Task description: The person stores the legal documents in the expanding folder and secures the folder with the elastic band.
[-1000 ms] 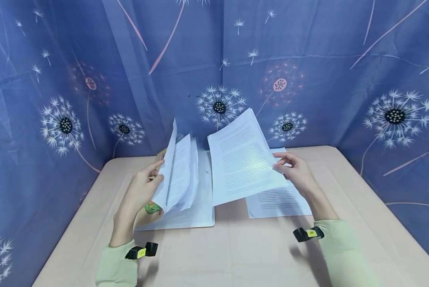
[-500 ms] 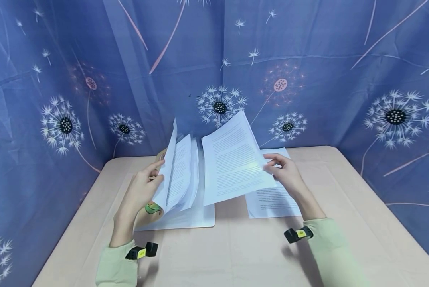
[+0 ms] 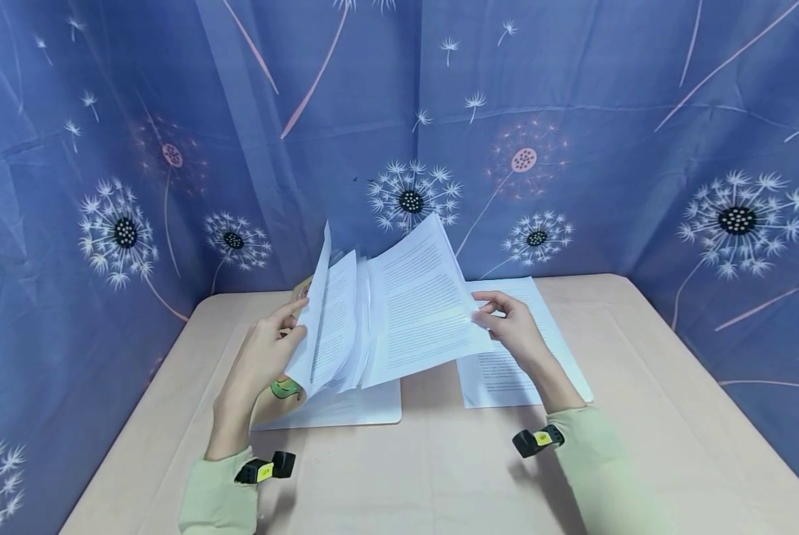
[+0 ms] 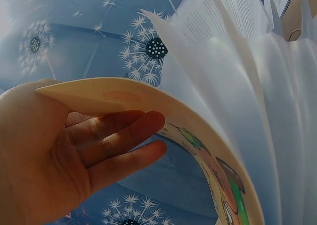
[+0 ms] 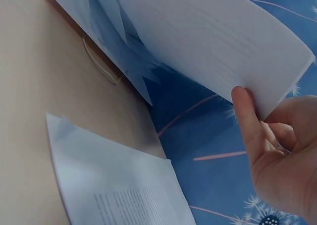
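An accordion-style folder [image 3: 379, 410] stands spread on the table, left of centre. Its tan cover with cartoon pictures [image 4: 183, 117] curves upward, pinched at the edge by my left hand [image 3: 264, 349] between thumb and fingers. Printed pages and white dividers fan out inside it. My right hand [image 3: 514, 327] pinches the right edge of some printed sheets [image 3: 426, 301], raised and tilted above the table. Their left edge overlaps the folder's dividers in the head view. In the right wrist view, the thumb and fingers grip a corner of these sheets.
More printed paper [image 3: 506, 383] lies flat on the table, beneath and right of the raised sheets. The beige tabletop [image 3: 432, 475] runs back to a blue curtain [image 3: 345, 171] with dandelion prints, which also closes off both sides.
My right hand has carried the printed sheets left and slightly down, up against the folder's dividers, uncovering more of the paper on the table. My left hand has stayed on the cover.
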`<action>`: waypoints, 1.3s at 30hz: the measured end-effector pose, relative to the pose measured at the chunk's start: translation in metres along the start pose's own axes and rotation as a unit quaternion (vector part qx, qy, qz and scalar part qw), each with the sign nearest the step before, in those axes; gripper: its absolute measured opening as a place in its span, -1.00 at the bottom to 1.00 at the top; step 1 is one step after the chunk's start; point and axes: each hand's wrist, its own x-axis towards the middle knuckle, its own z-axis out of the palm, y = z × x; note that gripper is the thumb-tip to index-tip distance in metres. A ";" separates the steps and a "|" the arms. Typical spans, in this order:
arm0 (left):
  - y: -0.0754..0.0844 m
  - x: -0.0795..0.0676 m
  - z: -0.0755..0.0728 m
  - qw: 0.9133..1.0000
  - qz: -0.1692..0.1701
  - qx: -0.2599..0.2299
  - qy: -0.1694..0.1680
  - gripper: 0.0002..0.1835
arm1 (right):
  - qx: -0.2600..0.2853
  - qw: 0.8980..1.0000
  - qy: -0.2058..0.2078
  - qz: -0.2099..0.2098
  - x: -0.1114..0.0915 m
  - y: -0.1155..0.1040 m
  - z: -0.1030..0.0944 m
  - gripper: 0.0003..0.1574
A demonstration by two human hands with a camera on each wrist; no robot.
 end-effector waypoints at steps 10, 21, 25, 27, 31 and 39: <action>0.000 0.000 0.000 1.000 0.007 -0.004 0.000 -0.47 | 0.002 1.000 -0.006 0.006 0.002 0.002 0.015 -0.50; 0.000 0.001 0.001 1.000 0.009 -0.001 0.000 -0.47 | -0.001 1.000 -0.018 0.020 -0.003 -0.001 0.025 -0.50; 0.000 0.001 0.001 1.000 0.008 0.002 0.000 -0.48 | 0.004 0.999 -0.026 0.022 -0.005 -0.002 0.026 -0.49; 0.000 0.001 0.001 1.000 0.008 0.001 0.000 -0.48 | 0.008 0.999 -0.031 0.024 -0.005 -0.002 0.026 -0.48; 0.000 0.000 0.000 1.000 0.010 0.002 0.001 -0.48 | 0.021 0.998 -0.046 0.026 -0.006 -0.001 0.026 -0.47; 0.000 0.001 0.001 1.000 0.012 0.002 0.004 -0.48 | 0.030 0.997 -0.062 0.021 -0.004 0.000 0.029 -0.47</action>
